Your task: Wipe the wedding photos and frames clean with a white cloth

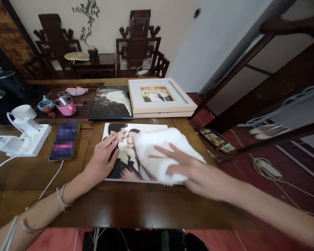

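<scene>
My left hand (102, 158) is lying flat, fingers loosely together, with the couple photo (128, 158) right under them. My right hand (192, 170) has its fingers splayed over a fluffy white cloth (159, 137) on that same photo, can't really tell if they're pinching it. Dark photo panel (110, 108) and framed picture (157, 94) sit beyond my fingertips.

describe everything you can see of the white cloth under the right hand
The white cloth looks soft and fluffy, like plush or towelling, with fuzzy edges and no visible pattern. It lies over the right part of the large photo of a couple, bunched into a thick fold on the side nearest the person. The right hand rests on it with fingers spread. Blur hides finer texture, and whether its far right corner touches the table is unclear.
</scene>
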Demonstrator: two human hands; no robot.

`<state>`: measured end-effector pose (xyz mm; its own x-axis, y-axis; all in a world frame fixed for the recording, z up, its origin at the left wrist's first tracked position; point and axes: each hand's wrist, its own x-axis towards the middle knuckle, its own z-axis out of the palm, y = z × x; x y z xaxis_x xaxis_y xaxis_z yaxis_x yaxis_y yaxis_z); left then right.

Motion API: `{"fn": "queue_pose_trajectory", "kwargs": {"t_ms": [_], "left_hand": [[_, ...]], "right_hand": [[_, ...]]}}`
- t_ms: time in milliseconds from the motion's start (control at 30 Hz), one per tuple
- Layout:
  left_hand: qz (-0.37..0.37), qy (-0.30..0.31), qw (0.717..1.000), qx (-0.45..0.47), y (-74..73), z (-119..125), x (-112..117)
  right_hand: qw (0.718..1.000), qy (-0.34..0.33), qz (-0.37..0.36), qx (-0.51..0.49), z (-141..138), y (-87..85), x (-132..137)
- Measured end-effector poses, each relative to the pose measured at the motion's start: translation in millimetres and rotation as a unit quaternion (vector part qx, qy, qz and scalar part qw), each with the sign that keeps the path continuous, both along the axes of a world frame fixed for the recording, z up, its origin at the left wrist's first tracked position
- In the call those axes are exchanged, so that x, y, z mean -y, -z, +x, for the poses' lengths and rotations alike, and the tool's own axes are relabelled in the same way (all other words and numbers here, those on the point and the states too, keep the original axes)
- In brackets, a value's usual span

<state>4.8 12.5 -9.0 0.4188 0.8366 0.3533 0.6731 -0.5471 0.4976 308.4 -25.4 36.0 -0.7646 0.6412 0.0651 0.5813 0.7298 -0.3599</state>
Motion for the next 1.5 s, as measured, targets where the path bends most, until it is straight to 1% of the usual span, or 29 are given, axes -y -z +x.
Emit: {"fn": "queue_pose_trajectory", "kwargs": {"t_ms": [100, 200, 267, 333, 400, 467, 533, 633, 733, 800, 867, 933, 1000, 1167, 1233, 1300, 1400, 1467, 1500], "left_hand": [[0.001, 0.004, 1.000, -0.004, -0.6, 0, 0], [0.009, 0.005, 1.000, -0.002, -0.3, 0, 0], [0.011, 0.005, 1.000, -0.001, 0.4, -1, 0], [0.011, 0.005, 1.000, 0.000, 0.9, -1, 0], [0.011, 0.006, 1.000, 0.000, 0.9, -1, 0], [0.010, 0.006, 1.000, 0.000, 0.5, -1, 1], [0.010, 0.004, 1.000, 0.000, -0.1, -1, 1], [0.009, 0.001, 1.000, -0.004, -0.5, -1, 2], [0.011, 0.001, 1.000, -0.005, -0.6, 0, 2], [0.014, 0.002, 1.000, -0.005, -1.1, 0, 2], [0.013, 0.002, 1.000, -0.007, -1.9, 0, 2], [0.009, 0.003, 1.000, -0.009, -2.5, 1, 2], [0.008, 0.004, 1.000, -0.008, -2.2, 1, 2], [0.011, 0.005, 1.000, -0.003, 1.1, 0, 1], [0.008, 0.002, 1.000, -0.003, 1.9, 0, 1], [0.006, 0.000, 1.000, -0.003, 2.0, 0, 0], [0.002, 0.001, 1.000, -0.003, 2.0, -1, 0], [0.002, 0.001, 1.000, -0.001, 2.4, -1, 0], [0.004, 0.000, 1.000, 0.001, 2.6, -1, 0]], "right_hand": [[1.000, 0.012, -0.015, -0.012, 10, -2.2, -47], [0.999, 0.027, -0.013, -0.036, 13, -5.6, -83], [0.997, 0.052, -0.017, -0.051, 14, -6.0, -97], [0.996, 0.068, -0.021, -0.060, 13, -4.6, -99], [0.996, 0.062, -0.022, -0.066, 12, -2.3, -90], [0.997, 0.046, -0.021, -0.062, 10, 0.2, -71], [0.998, 0.044, -0.013, -0.048, 6, 2.4, -43], [0.998, 0.054, 0.018, -0.035, -3, 3.1, 7], [0.999, 0.016, 0.037, -0.009, -16, -0.3, 52], [0.998, -0.009, 0.054, 0.010, -23, -3.2, 71], [0.997, -0.026, 0.072, 0.014, -26, -5.0, 77], [0.996, -0.040, 0.075, 0.013, -27, -5.1, 70], [0.997, -0.039, 0.070, 0.015, -25, -3.7, 51], [0.997, 0.007, 0.072, 0.034, -22, -0.4, -23], [0.996, 0.022, 0.069, 0.045, -23, -1.7, -52], [0.996, 0.029, 0.067, 0.058, -25, -4.2, -74], [0.995, 0.031, 0.064, 0.070, -28, -7.4, -91], [0.996, 0.026, 0.061, 0.065, -30, -7.4, -88], [0.996, 0.023, 0.061, 0.059, -31, -6.6, -83]]}}
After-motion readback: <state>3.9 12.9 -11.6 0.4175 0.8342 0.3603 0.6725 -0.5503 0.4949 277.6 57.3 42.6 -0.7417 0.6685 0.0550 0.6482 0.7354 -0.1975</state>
